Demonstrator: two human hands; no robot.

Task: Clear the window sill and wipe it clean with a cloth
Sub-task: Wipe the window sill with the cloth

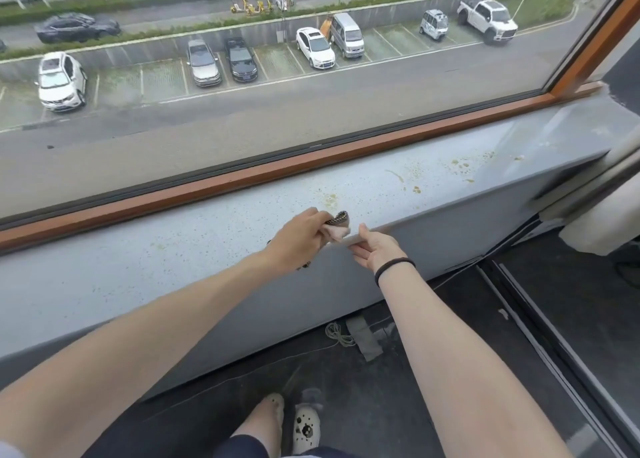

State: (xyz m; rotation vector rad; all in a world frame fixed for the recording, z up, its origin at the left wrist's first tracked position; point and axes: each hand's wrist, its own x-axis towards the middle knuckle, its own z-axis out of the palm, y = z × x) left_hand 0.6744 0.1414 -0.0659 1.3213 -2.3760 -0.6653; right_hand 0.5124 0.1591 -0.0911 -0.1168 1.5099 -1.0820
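Note:
A long pale grey window sill (194,236) runs from lower left to upper right under the window. Yellow-brown stains (417,189) and crumbs dot its right half. My left hand (299,241) grips a bunched cloth (337,227), pale with a dark patterned edge, at the sill's front edge. My right hand (375,249) sits just right of it, palm up below the sill's front edge, thumb on top of the edge, fingers relaxed and holding nothing. A black band circles that wrist.
An orange-brown window frame (277,170) borders the sill's far side. A pale curtain (595,208) hangs at the right end. On the dark floor below lie a coil of cord (337,333) and a grey scrap (365,341). My feet (291,423) stand near the wall.

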